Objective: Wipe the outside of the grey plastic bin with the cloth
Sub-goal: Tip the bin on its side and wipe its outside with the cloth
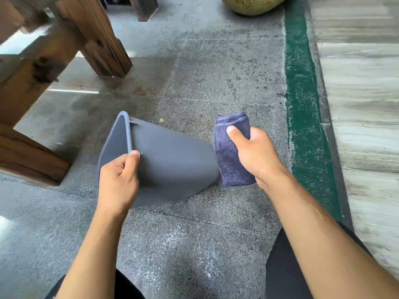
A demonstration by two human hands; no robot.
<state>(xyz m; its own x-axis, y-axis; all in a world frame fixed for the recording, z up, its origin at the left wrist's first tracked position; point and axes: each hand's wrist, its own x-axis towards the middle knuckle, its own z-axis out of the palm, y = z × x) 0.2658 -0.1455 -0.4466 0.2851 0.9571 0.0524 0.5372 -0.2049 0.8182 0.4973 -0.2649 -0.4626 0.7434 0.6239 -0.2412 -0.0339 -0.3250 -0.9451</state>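
The grey plastic bin (172, 160) lies tipped on its side on the stone floor, its open mouth facing left and its base pointing right. My left hand (117, 182) grips the bin's rim, thumb on the outer wall and fingers hidden inside. My right hand (252, 152) holds a folded blue-purple cloth (228, 156), thumb across its top. The cloth is pressed against the bin's base end at the right.
Dark wooden furniture legs (101, 39) and beams stand at the left and back left. A green painted strip (302, 93) runs along the floor on the right, beside pale planks (362, 104). A yellowish round pot (252, 4) sits at the top. My knees show at the bottom.
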